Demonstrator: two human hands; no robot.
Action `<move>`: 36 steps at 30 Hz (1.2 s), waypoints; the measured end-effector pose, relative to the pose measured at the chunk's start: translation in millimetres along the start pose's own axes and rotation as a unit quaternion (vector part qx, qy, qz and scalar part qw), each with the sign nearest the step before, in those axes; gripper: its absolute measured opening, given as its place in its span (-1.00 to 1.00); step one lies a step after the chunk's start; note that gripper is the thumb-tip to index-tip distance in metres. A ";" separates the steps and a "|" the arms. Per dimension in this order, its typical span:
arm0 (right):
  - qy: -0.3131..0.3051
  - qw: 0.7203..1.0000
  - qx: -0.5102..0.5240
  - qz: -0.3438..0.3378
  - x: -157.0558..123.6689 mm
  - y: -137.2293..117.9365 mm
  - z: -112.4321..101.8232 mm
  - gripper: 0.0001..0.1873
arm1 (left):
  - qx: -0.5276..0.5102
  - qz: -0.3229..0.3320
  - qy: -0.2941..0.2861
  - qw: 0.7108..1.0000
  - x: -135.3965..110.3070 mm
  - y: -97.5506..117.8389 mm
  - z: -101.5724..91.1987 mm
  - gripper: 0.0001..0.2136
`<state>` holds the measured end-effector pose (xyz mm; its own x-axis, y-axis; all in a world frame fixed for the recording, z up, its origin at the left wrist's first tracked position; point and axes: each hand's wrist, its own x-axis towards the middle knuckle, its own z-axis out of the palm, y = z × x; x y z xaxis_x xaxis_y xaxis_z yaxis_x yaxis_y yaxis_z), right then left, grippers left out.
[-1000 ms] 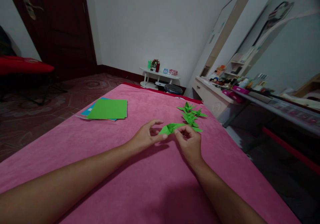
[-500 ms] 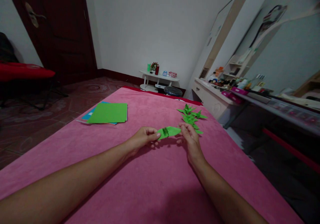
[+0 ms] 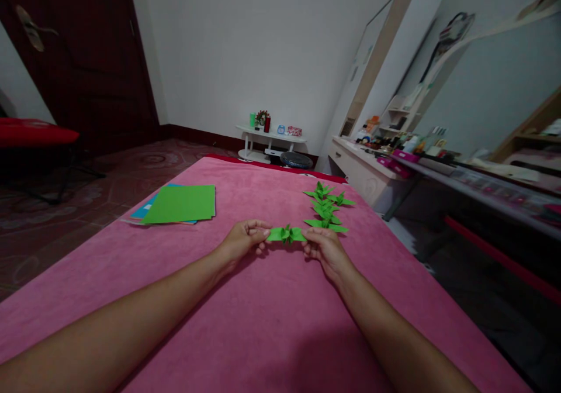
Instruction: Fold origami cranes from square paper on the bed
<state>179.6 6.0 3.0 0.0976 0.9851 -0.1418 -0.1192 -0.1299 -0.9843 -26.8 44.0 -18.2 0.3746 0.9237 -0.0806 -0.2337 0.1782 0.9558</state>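
Between my two hands, just above the pink cloth (image 3: pixel 245 299), is a green folded-paper piece (image 3: pixel 287 234) with flat wings at each side and a raised, pointed cluster in its middle. My left hand (image 3: pixel 245 242) pinches the left wing between thumb and fingers. The right wing tip is pinched by my right hand (image 3: pixel 323 250). Close beyond my right hand lie several similar green folded-paper pieces (image 3: pixel 325 208), bunched together with pointed tips. Farther left, a stack of square paper sheets (image 3: pixel 182 203) rests on the cloth, green on top and blue showing beneath.
A low white stand (image 3: pixel 272 135) with small items is at the far wall. Along the right runs a dressing table (image 3: pixel 366 158) crowded with bottles and boxes. On the left are a red-topped chair (image 3: pixel 37 133) and a dark door (image 3: pixel 81 54).
The held paper piece has turned level, and its middle cluster now looks more spread. Both hands sit slightly left in the picture. The whole view has shifted a little to the right.
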 end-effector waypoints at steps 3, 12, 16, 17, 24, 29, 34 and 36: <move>-0.003 1.000 0.009 0.001 -0.9 -0.6 0.9 -0.77 | -0.020 0.001 -0.013 1.000 1.2 -1.5 -4.2 -0.63; 0.015 0.999 0.026 -0.045 0.3 -3.3 -3.3 -0.82 | 0.042 0.000 -0.035 0.999 -2.0 0.6 1.4 -0.63; 0.039 0.996 0.012 -0.083 0.7 -12.0 -6.3 -0.83 | 0.053 0.000 -0.042 0.998 -4.1 0.8 5.1 -0.64; 0.049 0.994 0.011 -0.096 2.1 -16.1 -9.3 -0.82 | 0.048 0.001 -0.047 0.998 -4.5 1.0 5.2 -0.63; 0.201 0.967 0.028 -0.154 38.4 -58.2 -86.8 -0.79 | 0.024 0.005 -0.055 0.998 -3.3 -4.6 4.3 -0.66; 0.236 0.971 -0.019 -0.038 66.6 -67.6 -154.4 -0.75 | 0.051 0.003 -0.055 0.997 -1.0 -8.3 6.0 -0.69; 0.244 0.968 -0.051 0.017 84.7 -57.6 -180.4 -0.68 | 0.066 -0.010 -0.065 0.996 -1.1 -5.1 6.8 -0.70; 0.238 0.969 -0.064 0.022 89.8 -51.6 -183.8 -0.68 | 0.073 -0.012 -0.063 0.995 -1.3 -4.5 7.0 -0.69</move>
<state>376.1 80.3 21.8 0.5432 0.8189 -0.1855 -0.0124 -0.2131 -0.9770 -20.0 39.6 -20.5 0.4901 0.8684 -0.0759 -0.0937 0.1391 0.9858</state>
